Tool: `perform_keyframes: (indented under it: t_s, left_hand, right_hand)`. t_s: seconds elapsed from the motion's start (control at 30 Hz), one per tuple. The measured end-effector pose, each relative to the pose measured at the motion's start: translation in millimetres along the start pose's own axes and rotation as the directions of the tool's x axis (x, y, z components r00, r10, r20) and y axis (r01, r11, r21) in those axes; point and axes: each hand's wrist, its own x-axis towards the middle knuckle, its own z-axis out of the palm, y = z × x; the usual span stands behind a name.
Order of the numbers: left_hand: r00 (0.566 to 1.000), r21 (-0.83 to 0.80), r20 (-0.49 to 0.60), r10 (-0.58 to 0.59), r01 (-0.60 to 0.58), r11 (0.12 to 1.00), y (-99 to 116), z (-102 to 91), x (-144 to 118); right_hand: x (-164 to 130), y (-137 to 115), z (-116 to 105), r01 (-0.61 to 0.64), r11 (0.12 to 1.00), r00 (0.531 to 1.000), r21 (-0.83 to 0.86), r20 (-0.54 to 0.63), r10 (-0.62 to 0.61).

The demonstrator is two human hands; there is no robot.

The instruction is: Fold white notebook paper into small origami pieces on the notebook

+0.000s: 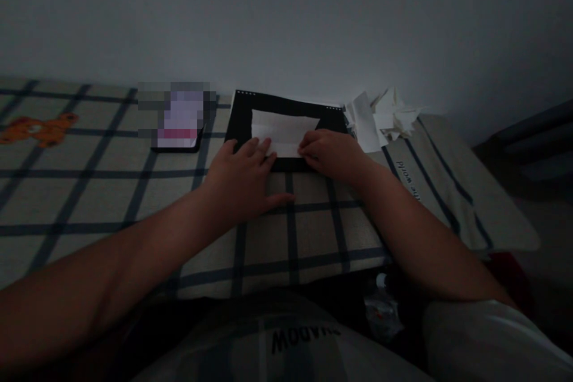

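Note:
A white sheet of paper (pixel 282 131) with faint creases lies on a flat black notebook (pixel 239 125), which has rows of small holes along its far edge. My left hand (pixel 242 179) is open, palm down, its fingers spread over the near left part of the notebook and its fingertips touching the paper. At the paper's near right corner, my right hand (pixel 333 155) has its fingers closed together in a pinch on the edge. The fingers partly hide that corner.
To the left lies a phone (pixel 179 125) with a lit, blurred screen. An orange cartoon figure (pixel 40 129) is farther left on the checked cloth (pixel 102 191). Torn white paper pieces (pixel 389 113) are heaped to the right, near the wall (pixel 286 24). Below the edge is a plastic bottle (pixel 382 310).

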Motion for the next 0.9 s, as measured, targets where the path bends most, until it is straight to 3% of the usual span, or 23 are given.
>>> perform_keyframes:
  t_s: [0.4,0.77,0.9]
  left_hand:
    - [0.995,0.041,-0.031,-0.097,0.098,0.994,-1.0,-7.6,-6.2]
    - [0.991,0.112,0.035,-0.129,0.124,0.986,-0.5,-12.0,-3.2]
    - [0.987,0.086,-0.026,-0.159,0.161,0.983,-3.7,-12.5,0.7]
  right_hand:
    - [0.5,1.6,1.9,0.002,1.0,1.0,0.001,-0.006,-0.002]
    - [0.0,1.1,0.4,-0.002,1.0,1.0,0.002,0.006,0.002]
    - [-0.2,2.9,2.1,0.009,1.0,1.0,0.027,-0.011,-0.008]
